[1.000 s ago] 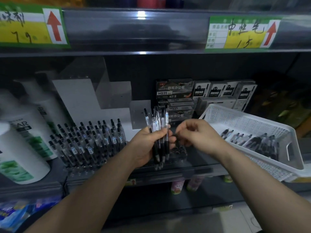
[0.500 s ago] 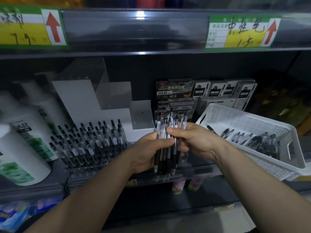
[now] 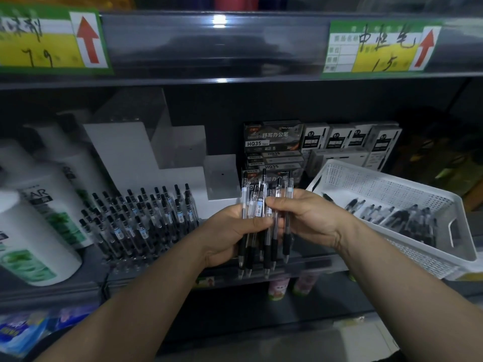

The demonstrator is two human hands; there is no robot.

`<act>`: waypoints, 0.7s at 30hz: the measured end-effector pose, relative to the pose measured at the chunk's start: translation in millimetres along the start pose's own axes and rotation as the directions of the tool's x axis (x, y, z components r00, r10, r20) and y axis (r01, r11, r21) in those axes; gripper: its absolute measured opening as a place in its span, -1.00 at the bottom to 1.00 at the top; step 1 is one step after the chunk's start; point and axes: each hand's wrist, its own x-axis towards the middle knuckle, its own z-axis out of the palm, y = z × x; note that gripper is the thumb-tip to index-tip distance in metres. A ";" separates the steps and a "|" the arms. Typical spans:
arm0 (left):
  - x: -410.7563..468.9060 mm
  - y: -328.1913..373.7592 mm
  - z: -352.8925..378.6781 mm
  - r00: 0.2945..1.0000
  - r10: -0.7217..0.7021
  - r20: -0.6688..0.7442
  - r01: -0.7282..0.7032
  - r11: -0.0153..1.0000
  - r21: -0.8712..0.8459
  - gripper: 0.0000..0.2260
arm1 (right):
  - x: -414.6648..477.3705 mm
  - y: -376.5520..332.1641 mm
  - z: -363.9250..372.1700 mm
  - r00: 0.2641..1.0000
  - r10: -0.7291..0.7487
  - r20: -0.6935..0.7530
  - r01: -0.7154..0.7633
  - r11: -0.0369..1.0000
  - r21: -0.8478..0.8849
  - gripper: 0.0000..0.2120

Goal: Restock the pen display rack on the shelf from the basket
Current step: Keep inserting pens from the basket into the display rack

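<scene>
Together both hands — left [image 3: 230, 231], right [image 3: 311, 218] — curl fingers round the pen bundle [image 3: 264, 220], upright.

Rack [image 3: 141, 220] left; basket [image 3: 407, 202] right; boxes [image 3: 274, 145] behind.

Bottles [image 3: 39, 231] just left of rack [image 3: 141, 223], basket [image 3: 379, 182] right
</scene>
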 end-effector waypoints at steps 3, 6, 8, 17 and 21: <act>-0.8 0.8 0.3 1.000 -0.006 0.006 0.006 1.000 -0.021 -0.71 | 2.9 2.8 -0.5 1.000 0.004 -0.014 -0.005 1.000 -0.015 -0.64; -0.3 0.7 1.2 1.000 -0.016 0.013 0.017 0.998 -0.054 -0.72 | 6.2 6.9 4.4 0.997 0.001 -0.073 -0.003 0.999 -0.035 -0.75; 0.8 -0.2 1.7 0.999 -0.030 0.031 0.033 0.994 -0.102 -0.71 | 8.9 8.1 9.3 0.995 -0.009 -0.099 0.004 0.999 -0.051 -0.75; -1.0 1.7 2.6 0.992 -0.089 0.093 0.100 0.988 -0.122 -0.89 | 12.8 1.0 19.9 0.974 -0.113 -0.197 0.072 0.977 -0.201 -0.86; -2.2 0.3 5.9 0.988 -0.106 0.112 0.126 0.975 -0.185 -0.87 | 20.7 0.2 13.7 0.917 -0.298 -0.267 0.276 0.954 -0.116 -0.46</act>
